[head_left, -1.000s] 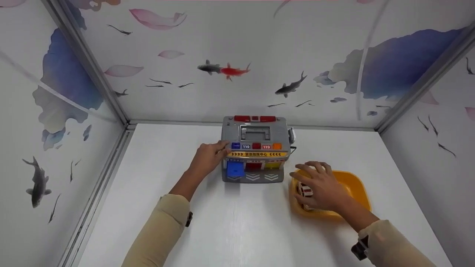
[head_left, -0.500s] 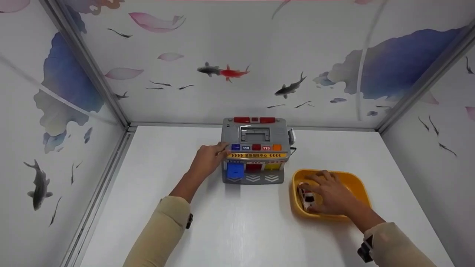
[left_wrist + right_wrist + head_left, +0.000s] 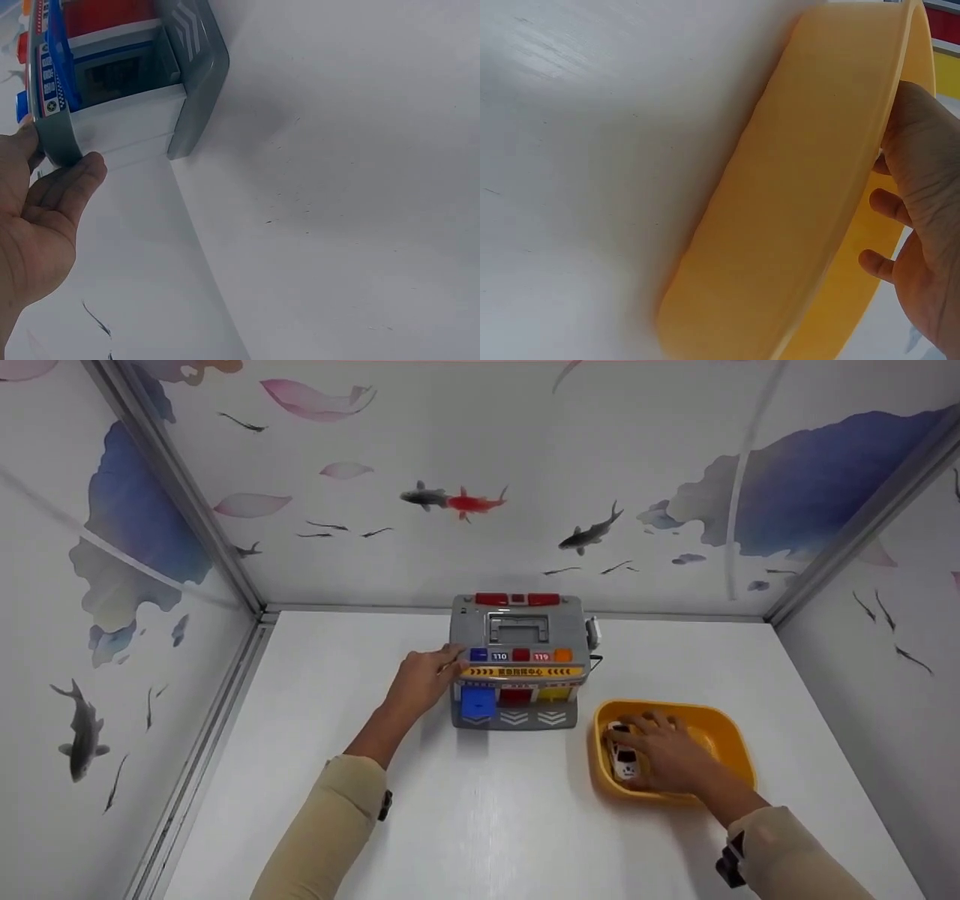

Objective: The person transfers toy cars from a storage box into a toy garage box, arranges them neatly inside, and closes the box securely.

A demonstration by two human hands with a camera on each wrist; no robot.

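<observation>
In the head view, my left hand [image 3: 426, 679] grips the left end of a grey toy emergency station [image 3: 517, 622]. The left wrist view shows its thumb and fingers about the roof's edge, beside a raised blue door [image 3: 61, 56]. My right hand [image 3: 671, 751] reaches into a yellow plastic basin [image 3: 724, 735], fingers curled about a small white toy car [image 3: 625, 765] with dark windows at the basin's left side. In the right wrist view the basin wall [image 3: 780, 187] hides the car, while two fingers hang loosely inside the rim.
The station's front has red and yellow doors [image 3: 555, 694] beside the blue one. It stands near the back wall [image 3: 517, 562] of a white table [image 3: 480, 825], with the basin to its right. Printed side walls enclose the table.
The right hand has come down into the basin and closed about the car, whose visible side has changed from red-and-white to mostly white. The left hand stays on the station.
</observation>
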